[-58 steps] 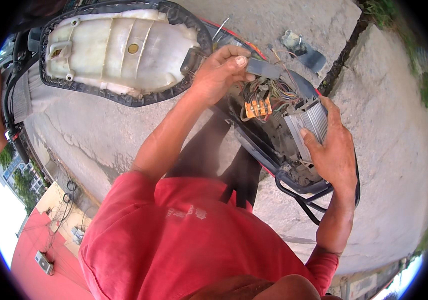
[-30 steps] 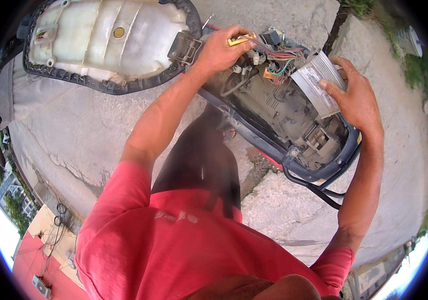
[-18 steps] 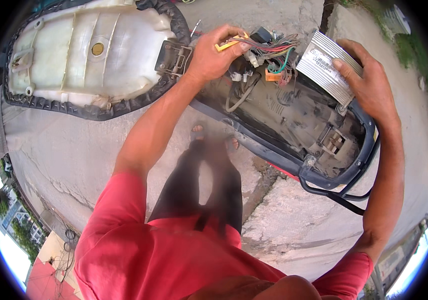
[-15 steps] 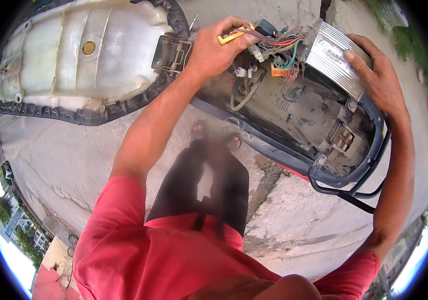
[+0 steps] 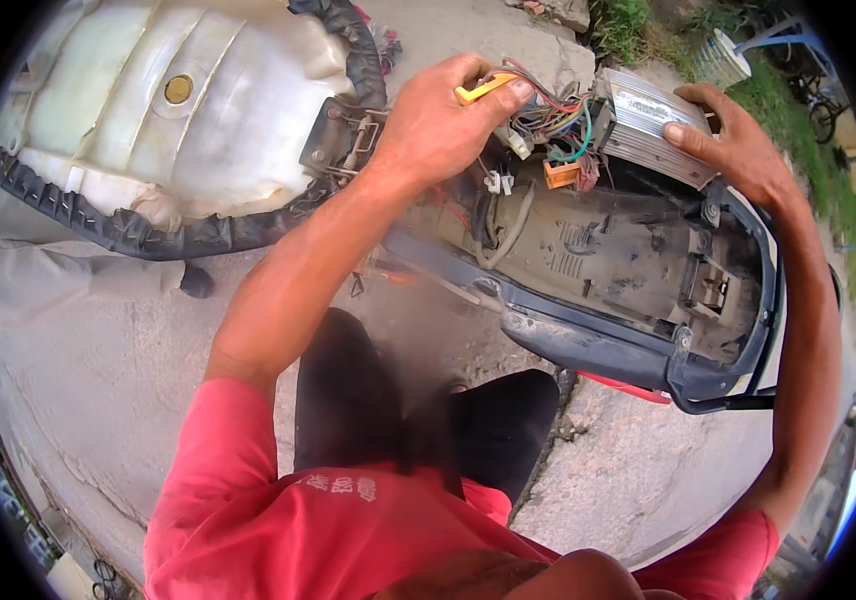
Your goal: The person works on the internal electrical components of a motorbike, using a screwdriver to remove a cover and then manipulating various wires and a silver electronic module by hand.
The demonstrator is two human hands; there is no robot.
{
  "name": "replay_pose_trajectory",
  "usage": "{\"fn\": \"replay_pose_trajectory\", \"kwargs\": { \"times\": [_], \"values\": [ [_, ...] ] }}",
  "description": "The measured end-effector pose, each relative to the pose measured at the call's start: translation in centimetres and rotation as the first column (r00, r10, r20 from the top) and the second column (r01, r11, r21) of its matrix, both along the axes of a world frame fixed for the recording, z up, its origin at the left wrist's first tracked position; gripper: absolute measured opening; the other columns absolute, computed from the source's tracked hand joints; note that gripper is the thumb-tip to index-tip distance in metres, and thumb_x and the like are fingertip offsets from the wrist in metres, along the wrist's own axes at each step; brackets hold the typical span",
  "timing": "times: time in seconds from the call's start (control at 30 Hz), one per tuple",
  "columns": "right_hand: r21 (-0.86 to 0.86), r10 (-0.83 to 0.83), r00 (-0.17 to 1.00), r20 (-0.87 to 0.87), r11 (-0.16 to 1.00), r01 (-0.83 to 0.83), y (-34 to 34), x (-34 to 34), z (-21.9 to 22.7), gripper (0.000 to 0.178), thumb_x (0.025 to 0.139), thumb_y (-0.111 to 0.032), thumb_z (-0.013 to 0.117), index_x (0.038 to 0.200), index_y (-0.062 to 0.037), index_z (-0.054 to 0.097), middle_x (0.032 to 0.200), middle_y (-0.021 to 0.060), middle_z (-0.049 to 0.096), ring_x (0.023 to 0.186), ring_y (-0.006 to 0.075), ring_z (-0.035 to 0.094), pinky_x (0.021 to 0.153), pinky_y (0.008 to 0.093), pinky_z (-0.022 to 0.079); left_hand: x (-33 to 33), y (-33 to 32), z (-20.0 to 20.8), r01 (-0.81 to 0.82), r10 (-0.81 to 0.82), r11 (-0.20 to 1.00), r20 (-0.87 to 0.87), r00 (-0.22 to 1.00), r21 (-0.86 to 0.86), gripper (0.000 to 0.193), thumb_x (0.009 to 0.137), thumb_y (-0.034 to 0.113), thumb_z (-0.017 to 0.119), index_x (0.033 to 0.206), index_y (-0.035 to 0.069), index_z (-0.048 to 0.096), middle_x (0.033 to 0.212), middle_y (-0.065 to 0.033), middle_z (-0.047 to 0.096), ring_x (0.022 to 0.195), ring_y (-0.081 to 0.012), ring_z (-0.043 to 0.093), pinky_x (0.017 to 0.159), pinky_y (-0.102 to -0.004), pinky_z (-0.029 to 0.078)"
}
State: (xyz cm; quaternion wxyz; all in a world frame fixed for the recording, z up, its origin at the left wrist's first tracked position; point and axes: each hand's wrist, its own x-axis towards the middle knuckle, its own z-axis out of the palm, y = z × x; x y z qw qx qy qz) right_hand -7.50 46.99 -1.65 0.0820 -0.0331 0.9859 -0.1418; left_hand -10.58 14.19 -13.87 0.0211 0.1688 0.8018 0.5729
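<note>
My left hand (image 5: pixel 448 118) is closed in a pinch on a bent yellow plastic piece (image 5: pixel 488 88), with dark and red wires beside its fingertips. My right hand (image 5: pixel 738 145) grips a finned silver metal box (image 5: pixel 653 128), thumb on top and fingers over the far edge. Between both hands runs a tangled wire bundle (image 5: pixel 560 125) leading to the box's left end. An orange connector (image 5: pixel 562 175) and white connectors (image 5: pixel 498 182) hang below the wires. The box rests tilted at the far rim of a scooter's dusty under-seat compartment (image 5: pixel 578 245).
The scooter's seat (image 5: pixel 118 110) lies flipped to the left, pale underside up, joined by a metal hinge (image 5: pixel 340 140). Another person's grey trouser leg (image 5: pixel 48 290) and dark shoe (image 5: pixel 197 281) are below it. A white bucket (image 5: pixel 723 60) stands by grass at the far right.
The view has shifted and my knees look more bent. Both hands keep their holds on the yellow piece and the metal box. Another person's leg now shows more at the left.
</note>
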Motion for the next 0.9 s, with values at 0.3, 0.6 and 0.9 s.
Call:
{"fn": "replay_pose_trajectory", "kwargs": {
  "times": [0.3,0.6,0.9],
  "values": [
    [0.495,0.180,0.916,-0.359,0.869,0.023,-2.6,5.6,-0.8,0.100,0.070,-0.028,0.092,0.158,-0.0150,0.046,0.147,0.0155,0.059,0.132,0.0398,0.061,0.115,0.0465,0.049,0.5,-0.8,-0.4,0.044,-0.057,0.996,-0.191,0.980,-0.072,0.047,0.099,0.044,0.068,0.120,0.002,0.073,0.089,-0.0069,0.074,0.070,-0.0137,0.068,0.070,-0.0309,0.053],
    [0.643,0.482,0.546,-0.685,0.752,0.144,-1.1,9.7,3.1,0.092,0.068,-0.008,0.089,0.151,-0.0206,0.053,0.145,0.0104,0.059,0.134,0.0364,0.059,0.113,0.0472,0.050,1.6,-0.3,-0.6,0.093,-0.108,0.994,-0.310,0.945,-0.065,0.059,0.099,0.055,0.070,0.126,0.002,0.073,0.094,-0.0084,0.074,0.081,-0.0158,0.069,0.075,-0.0340,0.055],
    [0.637,0.528,0.457,-0.716,0.762,0.117,-1.0,10.1,2.3,0.091,0.066,0.002,0.083,0.150,-0.0219,0.055,0.145,0.0082,0.059,0.133,0.0347,0.058,0.113,0.0461,0.049,2.0,-0.4,-0.2,0.201,-0.213,0.977,-0.307,0.928,-0.070,0.054,0.101,0.048,0.069,0.133,0.005,0.071,0.101,-0.0066,0.075,0.085,-0.0141,0.067,0.078,-0.0333,0.055]
  ]
}}
